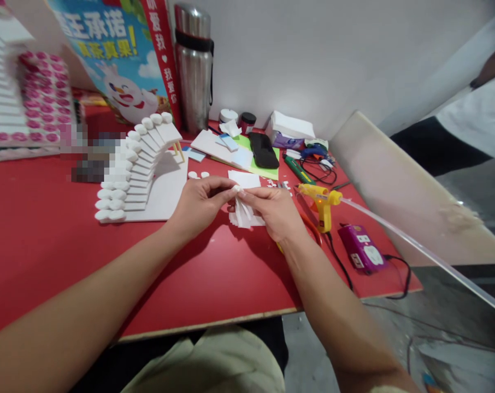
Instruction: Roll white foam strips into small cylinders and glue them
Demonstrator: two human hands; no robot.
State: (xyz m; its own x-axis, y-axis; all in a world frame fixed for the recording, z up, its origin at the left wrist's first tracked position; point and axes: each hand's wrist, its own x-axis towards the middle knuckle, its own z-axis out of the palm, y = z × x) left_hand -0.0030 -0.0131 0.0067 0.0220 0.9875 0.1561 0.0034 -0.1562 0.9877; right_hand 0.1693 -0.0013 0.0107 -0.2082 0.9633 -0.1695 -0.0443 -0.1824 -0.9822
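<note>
Between the fingertips of both my hands is a thin white paper strip [243, 212], bunched at its top end and hanging down. My left hand [201, 201] pinches the bunched end from the left, while my right hand [277, 206] pinches it from the right. White paper sheets [244, 179] lie on the table behind and beneath my fingers. Two small white rolled discs [199, 175] rest just beyond my left hand. To the left stands a white model staircase [141, 177] on a flat base, its curved edge lined with similar white rolls.
A yellow glue gun [322, 204] with a long clear stick and a purple power adapter [362, 248] lie at the right of the red table [214, 278]. Behind are a black phone [264, 150], a tissue pack [290, 131] and a steel flask [193, 71]. Another person's white sleeve [477, 117] shows far right.
</note>
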